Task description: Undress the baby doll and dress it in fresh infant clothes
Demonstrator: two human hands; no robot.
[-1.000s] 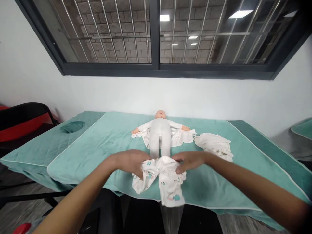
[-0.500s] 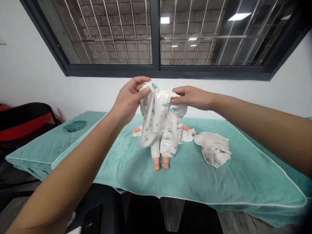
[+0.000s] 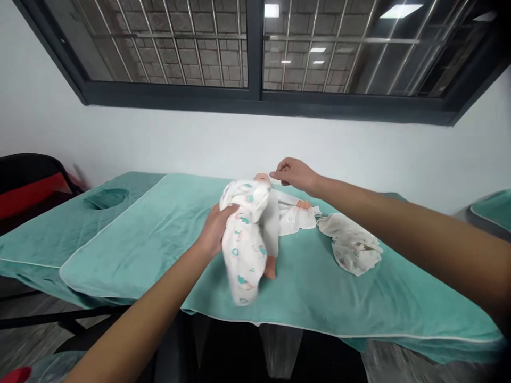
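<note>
A baby doll [image 3: 272, 223] lies on its back on the teal-covered table [image 3: 159, 234], head toward the wall, in a white body with an open white top spread under its arms. My left hand [image 3: 215, 229] is closed on a pair of white printed baby trousers [image 3: 241, 242], which hang blurred over the doll's left side and hide most of one leg. My right hand [image 3: 293, 174] hovers above the doll's head with the fingers curled loosely; nothing shows in it.
A second crumpled white printed garment [image 3: 353, 244] lies on the teal cover to the right of the doll. A round face hole [image 3: 106, 198] sits in the table's left end. A black and red chair [image 3: 27, 186] stands at far left. A barred window runs above.
The trousers, held up in both hands half a second ago, have come down beside the doll in my left hand alone. My right hand let go and moved over the doll's head.
</note>
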